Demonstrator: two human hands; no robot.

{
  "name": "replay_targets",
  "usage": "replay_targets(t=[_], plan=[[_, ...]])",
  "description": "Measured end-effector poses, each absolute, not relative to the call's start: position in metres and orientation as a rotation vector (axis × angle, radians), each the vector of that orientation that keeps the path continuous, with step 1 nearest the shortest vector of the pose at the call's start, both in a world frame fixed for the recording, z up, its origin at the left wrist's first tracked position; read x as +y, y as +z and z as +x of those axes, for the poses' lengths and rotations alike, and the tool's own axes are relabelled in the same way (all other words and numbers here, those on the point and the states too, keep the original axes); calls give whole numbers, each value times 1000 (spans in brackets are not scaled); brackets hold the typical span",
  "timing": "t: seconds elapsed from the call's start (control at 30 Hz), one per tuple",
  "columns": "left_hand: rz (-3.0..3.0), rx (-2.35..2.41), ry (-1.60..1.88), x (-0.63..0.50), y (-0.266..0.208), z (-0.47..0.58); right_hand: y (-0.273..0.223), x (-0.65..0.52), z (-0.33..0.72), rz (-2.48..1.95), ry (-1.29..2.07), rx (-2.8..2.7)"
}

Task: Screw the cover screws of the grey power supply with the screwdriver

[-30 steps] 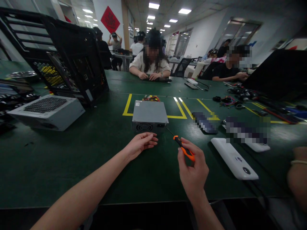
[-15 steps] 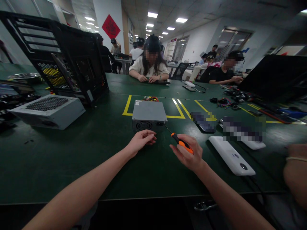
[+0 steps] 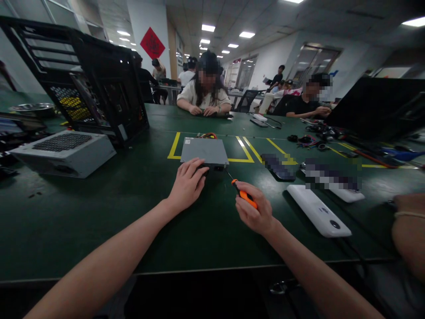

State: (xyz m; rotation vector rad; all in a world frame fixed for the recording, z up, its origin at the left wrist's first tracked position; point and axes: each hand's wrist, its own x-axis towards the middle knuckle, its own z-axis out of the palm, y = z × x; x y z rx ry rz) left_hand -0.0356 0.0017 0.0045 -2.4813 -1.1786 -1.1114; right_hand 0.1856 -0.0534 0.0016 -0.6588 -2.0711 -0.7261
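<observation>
A grey computer power supply [image 3: 206, 149] sits on the green table, its wires showing behind it. My left hand [image 3: 188, 182] rests on its near left side, fingers spread out over the top edge and the fan face. In my right hand [image 3: 257, 207] is an orange and black screwdriver [image 3: 245, 195], gripped by its handle. The screwdriver's shaft points up and left to the near right corner of the power supply. Whether the tip touches a screw is too small to tell.
To the left stand a black computer case [image 3: 99, 88] and a second power supply [image 3: 63, 153]. On the right lie a dark phone [image 3: 279, 167], a white power bank [image 3: 318, 210] and tangled cables [image 3: 308, 141]. A person [image 3: 206, 88] sits across the table; another's arm [image 3: 410, 235] is at right.
My left hand has moved up and left from in front of the power supply onto it. My right hand has shifted slightly left with the screwdriver. The camera view has shifted a little.
</observation>
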Motion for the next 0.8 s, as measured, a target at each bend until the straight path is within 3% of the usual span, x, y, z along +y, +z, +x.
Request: replay_targets(t=[0.8], plan=[[-2435, -1244, -899, 4, 1, -31, 0, -57, 181, -726, -788, -2027]])
